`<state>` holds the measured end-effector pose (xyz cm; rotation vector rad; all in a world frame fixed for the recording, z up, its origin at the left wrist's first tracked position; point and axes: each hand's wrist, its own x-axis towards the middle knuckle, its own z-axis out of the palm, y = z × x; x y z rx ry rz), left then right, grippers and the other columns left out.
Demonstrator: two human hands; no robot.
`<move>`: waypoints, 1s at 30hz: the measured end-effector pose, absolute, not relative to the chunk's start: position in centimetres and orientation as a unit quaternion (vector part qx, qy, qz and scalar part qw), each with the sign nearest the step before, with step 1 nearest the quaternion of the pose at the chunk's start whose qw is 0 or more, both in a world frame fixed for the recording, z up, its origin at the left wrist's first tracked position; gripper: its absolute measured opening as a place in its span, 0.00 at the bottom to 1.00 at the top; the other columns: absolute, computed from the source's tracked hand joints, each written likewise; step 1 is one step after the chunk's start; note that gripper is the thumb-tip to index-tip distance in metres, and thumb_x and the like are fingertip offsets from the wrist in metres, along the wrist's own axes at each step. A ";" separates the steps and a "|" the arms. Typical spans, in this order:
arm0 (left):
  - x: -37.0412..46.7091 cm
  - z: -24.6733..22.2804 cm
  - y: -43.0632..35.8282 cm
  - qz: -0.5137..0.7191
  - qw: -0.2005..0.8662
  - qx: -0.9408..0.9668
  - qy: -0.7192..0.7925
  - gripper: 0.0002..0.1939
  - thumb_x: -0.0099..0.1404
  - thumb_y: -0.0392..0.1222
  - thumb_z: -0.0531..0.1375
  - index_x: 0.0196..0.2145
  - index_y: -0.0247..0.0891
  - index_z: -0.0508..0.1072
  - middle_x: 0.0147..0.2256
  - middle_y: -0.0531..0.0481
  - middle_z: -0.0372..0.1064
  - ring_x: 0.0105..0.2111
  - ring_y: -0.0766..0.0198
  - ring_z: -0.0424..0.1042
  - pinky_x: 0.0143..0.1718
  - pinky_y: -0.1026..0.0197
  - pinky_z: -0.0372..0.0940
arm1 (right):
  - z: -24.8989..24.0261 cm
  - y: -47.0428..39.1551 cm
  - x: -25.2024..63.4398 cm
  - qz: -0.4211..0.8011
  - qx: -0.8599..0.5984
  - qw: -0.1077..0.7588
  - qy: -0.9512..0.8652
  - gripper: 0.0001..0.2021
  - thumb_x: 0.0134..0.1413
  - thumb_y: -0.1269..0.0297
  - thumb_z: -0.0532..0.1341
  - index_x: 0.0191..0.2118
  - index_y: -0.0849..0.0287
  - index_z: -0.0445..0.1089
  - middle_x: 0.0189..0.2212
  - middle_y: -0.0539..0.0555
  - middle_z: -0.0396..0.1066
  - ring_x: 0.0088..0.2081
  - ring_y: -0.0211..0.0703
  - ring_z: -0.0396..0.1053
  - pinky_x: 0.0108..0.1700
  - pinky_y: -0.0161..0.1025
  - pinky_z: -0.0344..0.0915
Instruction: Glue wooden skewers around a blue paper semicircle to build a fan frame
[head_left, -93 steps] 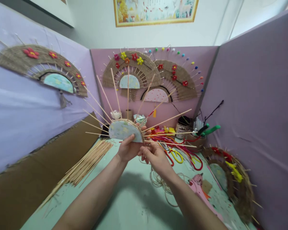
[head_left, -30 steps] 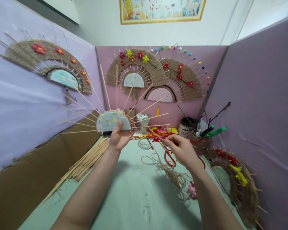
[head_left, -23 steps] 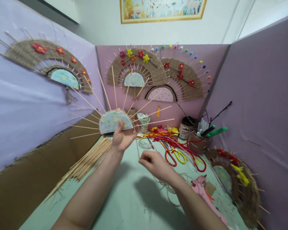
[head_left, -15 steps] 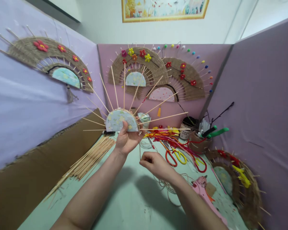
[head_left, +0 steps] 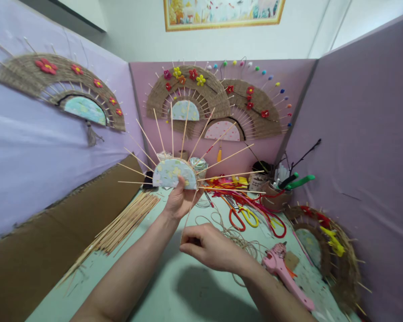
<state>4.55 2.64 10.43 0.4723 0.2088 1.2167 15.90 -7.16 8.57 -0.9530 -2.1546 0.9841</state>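
Note:
My left hand (head_left: pixel 181 199) grips a half-round fan base (head_left: pixel 169 173) covered in pale blue floral cloth, thumb on its front and fingers behind. Thin wooden sticks (head_left: pixel 154 134) radiate from its curved edge. A strand of twine (head_left: pixel 189 212) runs from the base's lower right corner down to my right hand (head_left: pixel 204 246), which pinches it between thumb and curled fingers. Loose coils of the same twine (head_left: pixel 242 241) lie on the table behind and beside my right wrist.
Bundled wooden sticks (head_left: pixel 127 223) lie at left beside a cardboard strip (head_left: pixel 70 219). Scissors (head_left: pixel 248 217), pipe cleaners (head_left: pixel 228 192), a pink glue gun (head_left: pixel 285 273) and a pot of tools (head_left: pixel 277 199) are at right. A woven fan (head_left: pixel 342 268) leans at far right; finished fans (head_left: pixel 191 89) hang behind.
My right hand has moved down and left, drawing the twine into a longer slanted line. The fan base has shifted slightly right and down in view, still in my left hand.

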 end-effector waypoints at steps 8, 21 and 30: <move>4.5 11.5 2.1 0.542 0.803 0.204 0.146 0.15 0.69 0.49 0.55 0.41 0.35 0.74 0.33 0.49 0.77 0.31 0.67 0.75 0.31 0.66 0.70 | 5.8 -3.1 17.8 0.346 -0.465 0.347 -0.737 0.07 0.45 0.72 0.61 0.21 0.58 0.68 0.18 0.45 0.65 0.23 0.34 0.59 0.27 0.32 0.52; 5.3 13.1 -0.8 0.465 0.811 0.220 0.279 0.05 0.64 0.39 0.61 0.37 0.35 0.73 0.29 0.49 0.74 0.27 0.64 0.73 0.34 0.56 0.70 | 6.3 0.4 23.9 0.247 -0.521 0.646 -0.501 0.14 0.48 0.51 0.61 0.28 0.59 0.69 0.26 0.52 0.71 0.29 0.42 0.65 0.33 0.38 0.62; 5.1 12.9 -0.3 0.415 0.844 0.221 0.257 0.06 0.67 0.38 0.58 0.38 0.32 0.71 0.31 0.45 0.74 0.30 0.61 0.75 0.37 0.54 0.73 | 8.0 -0.7 25.1 0.212 -0.503 0.708 -0.448 0.14 0.48 0.52 0.65 0.28 0.59 0.71 0.23 0.49 0.70 0.25 0.38 0.64 0.29 0.35 0.60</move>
